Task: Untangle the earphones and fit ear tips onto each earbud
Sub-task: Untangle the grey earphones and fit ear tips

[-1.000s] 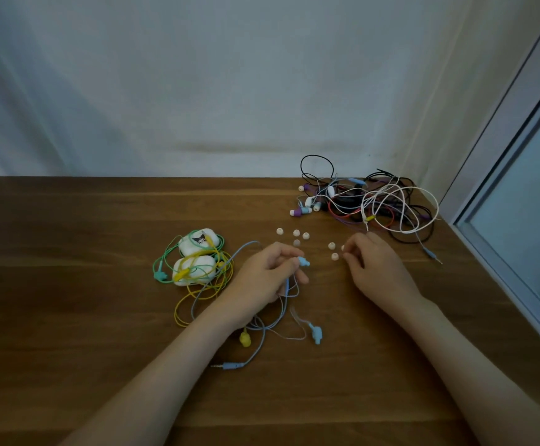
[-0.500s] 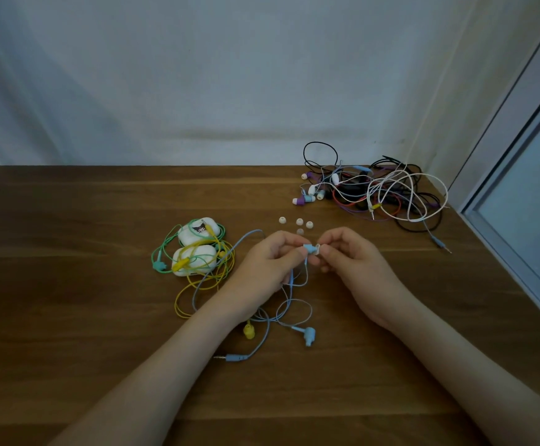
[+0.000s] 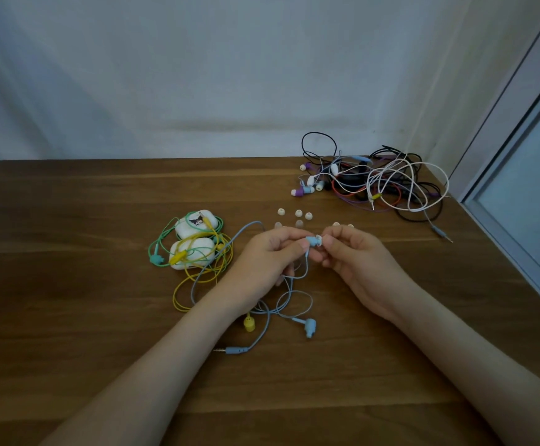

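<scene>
Right hand (image 3: 358,265) has come off the loose tips and moved over to the left hand (image 3: 262,262); both now meet just above the brown wooden surface (image 3: 69,317).

Left grip: thumb and forefinger pinch the light blue plastic earbud (image 3: 311,242) by its body, nozzle pointing right.

Right grip: fingertips pinch a small whitish silicone ear tip (image 3: 319,237), held against that nozzle (can't tell if it's seated or only touching).

Cable from the held earbud drops under the left palm and loops on the surface. On the same cable:
- second light blue earbud (image 3: 309,326) lies flat between the two forearms
- blue jack plug (image 3: 236,350) sits nearer the camera

Small yellow earbud (image 3: 248,324) sits just beside the left wrist. Left of the left hand are two white oval cases (image 3: 194,243), wrapped in green and yellow cable.

Loose whitish ear tips (image 3: 298,214) are scattered just beyond the hands, two of them right behind the right fingers.

Tangled pile of black, white, purple and red earphones (image 3: 384,181) is at the far right corner, well apart from the hands, near the grey window frame (image 3: 519,149).
</scene>
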### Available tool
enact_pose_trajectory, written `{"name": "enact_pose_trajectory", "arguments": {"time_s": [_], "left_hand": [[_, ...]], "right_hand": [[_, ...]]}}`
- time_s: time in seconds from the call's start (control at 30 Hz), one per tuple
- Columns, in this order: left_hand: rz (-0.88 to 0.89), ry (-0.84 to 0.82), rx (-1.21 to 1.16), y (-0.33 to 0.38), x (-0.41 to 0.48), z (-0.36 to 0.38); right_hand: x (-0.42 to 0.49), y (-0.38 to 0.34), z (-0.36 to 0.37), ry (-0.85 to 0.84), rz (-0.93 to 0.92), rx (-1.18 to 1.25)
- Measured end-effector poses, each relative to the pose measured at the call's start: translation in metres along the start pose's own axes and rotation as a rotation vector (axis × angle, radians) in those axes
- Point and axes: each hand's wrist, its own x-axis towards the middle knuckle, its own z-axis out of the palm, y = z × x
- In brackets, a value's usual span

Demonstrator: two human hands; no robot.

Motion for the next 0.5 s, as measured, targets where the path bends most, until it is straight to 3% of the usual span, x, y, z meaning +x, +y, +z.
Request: {"name": "enact_pose_trajectory", "arguments": {"time_s": [0.5], "left_hand": [[-0.071,-0.027,-0.069,0.0057,0.0007,-0.004]], "right_hand": [[0.0007,-0.0011,-0.0008,-0.009,0.032,-0.08]]}}
